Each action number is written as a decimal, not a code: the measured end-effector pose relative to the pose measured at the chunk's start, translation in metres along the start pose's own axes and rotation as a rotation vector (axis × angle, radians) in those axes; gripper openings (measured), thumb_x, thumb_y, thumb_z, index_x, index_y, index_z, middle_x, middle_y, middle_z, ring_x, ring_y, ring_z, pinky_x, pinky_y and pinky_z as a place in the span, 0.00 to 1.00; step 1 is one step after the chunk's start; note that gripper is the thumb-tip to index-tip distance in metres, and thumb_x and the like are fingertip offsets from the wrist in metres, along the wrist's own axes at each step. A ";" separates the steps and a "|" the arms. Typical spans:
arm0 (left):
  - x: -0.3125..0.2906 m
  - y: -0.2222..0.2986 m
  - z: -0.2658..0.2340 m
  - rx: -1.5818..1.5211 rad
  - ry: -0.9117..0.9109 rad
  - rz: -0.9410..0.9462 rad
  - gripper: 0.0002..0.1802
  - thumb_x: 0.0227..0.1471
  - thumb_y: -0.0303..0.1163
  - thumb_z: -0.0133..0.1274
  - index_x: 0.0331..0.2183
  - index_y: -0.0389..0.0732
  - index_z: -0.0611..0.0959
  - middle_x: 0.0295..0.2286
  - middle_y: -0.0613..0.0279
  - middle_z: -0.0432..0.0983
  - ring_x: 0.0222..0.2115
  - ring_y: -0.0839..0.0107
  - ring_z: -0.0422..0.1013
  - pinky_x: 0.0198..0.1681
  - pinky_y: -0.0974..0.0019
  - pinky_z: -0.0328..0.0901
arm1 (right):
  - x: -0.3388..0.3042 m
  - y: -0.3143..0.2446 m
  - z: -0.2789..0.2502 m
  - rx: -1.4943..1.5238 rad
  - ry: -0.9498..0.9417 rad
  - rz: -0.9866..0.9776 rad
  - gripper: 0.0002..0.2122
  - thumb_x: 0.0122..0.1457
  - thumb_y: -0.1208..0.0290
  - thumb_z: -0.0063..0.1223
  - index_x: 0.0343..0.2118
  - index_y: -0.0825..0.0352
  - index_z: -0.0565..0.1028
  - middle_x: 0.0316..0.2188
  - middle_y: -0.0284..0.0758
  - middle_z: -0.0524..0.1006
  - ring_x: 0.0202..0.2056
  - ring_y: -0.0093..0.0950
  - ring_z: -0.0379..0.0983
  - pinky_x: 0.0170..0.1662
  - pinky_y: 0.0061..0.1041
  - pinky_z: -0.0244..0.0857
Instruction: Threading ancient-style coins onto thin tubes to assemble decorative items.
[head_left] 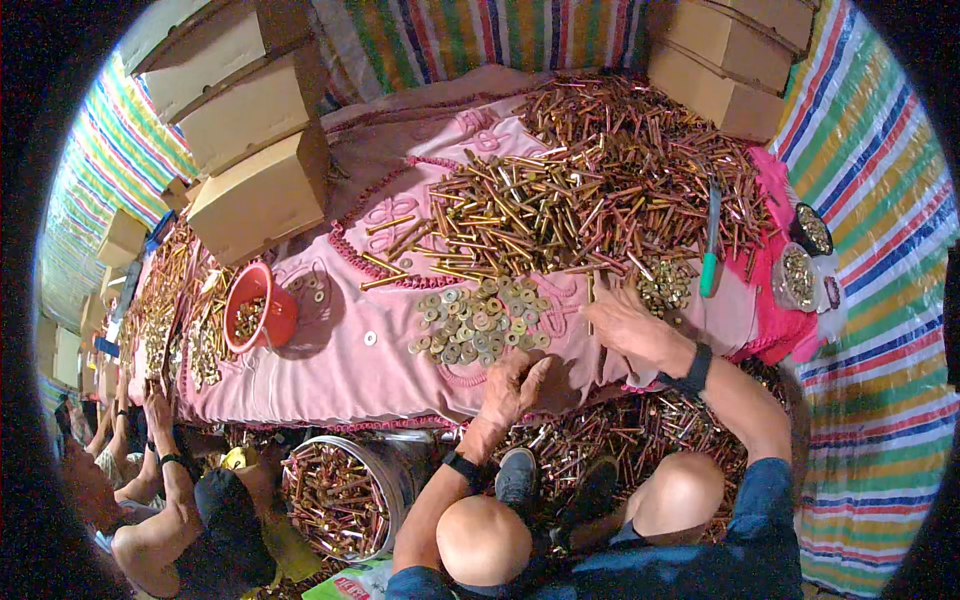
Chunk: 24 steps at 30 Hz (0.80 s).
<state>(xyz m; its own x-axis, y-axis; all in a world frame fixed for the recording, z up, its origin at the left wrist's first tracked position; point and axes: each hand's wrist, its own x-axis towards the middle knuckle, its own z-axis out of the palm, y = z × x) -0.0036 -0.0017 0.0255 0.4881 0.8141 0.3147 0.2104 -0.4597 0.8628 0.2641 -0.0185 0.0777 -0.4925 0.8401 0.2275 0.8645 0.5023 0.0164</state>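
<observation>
My left hand [514, 386] rests at the near edge of a loose pile of flat metal washers [480, 322]. Its fingers are curled in and the thumb lies alongside; whatever they hold is hidden. To the right, my right hand [628, 318] pinches a long brassy bolt [590, 305] that points away from me. Just beyond that hand lies a small heap of nuts or sleeves [668, 288]. A big mound of long bolts [560, 205] spreads behind both hands on the pink cloth [330, 375].
A red plastic cup [262, 308] and stacked cardboard boxes [262, 195] stand left. A green-handled knife [709, 270] and clear tubs of small parts [796, 278] are at right. A bucket of bolts [335, 500] sits below the table. Another person's arm [165, 440] works at left.
</observation>
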 end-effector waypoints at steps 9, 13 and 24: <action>0.000 -0.001 0.000 0.064 0.038 0.008 0.11 0.55 0.34 0.59 0.36 0.37 0.84 0.27 0.50 0.78 0.29 0.54 0.77 0.33 0.59 0.70 | 0.023 0.012 -0.030 -0.353 0.030 -0.269 0.06 0.52 0.71 0.52 0.33 0.63 0.74 0.38 0.38 0.70 0.47 0.38 0.68 0.46 0.36 0.61; 0.001 0.009 0.002 -0.047 0.033 -0.130 0.10 0.54 0.33 0.61 0.37 0.37 0.84 0.27 0.51 0.78 0.29 0.57 0.77 0.34 0.60 0.70 | 0.031 0.011 -0.014 0.353 0.047 -0.008 0.06 0.52 0.74 0.59 0.33 0.65 0.77 0.37 0.38 0.76 0.42 0.35 0.74 0.38 0.34 0.68; -0.003 -0.004 0.005 -0.004 0.097 -0.187 0.11 0.53 0.31 0.62 0.36 0.37 0.81 0.27 0.53 0.79 0.28 0.58 0.77 0.33 0.61 0.70 | 0.035 -0.063 0.000 1.265 -0.012 0.657 0.11 0.56 0.66 0.63 0.37 0.69 0.81 0.33 0.42 0.82 0.36 0.29 0.80 0.41 0.28 0.71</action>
<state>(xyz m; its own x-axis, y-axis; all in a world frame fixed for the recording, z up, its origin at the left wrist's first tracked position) -0.0014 -0.0043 0.0194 0.3575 0.9153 0.1853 0.2859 -0.2961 0.9113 0.1918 -0.0205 0.0843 -0.0501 0.9866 -0.1555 0.2654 -0.1369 -0.9544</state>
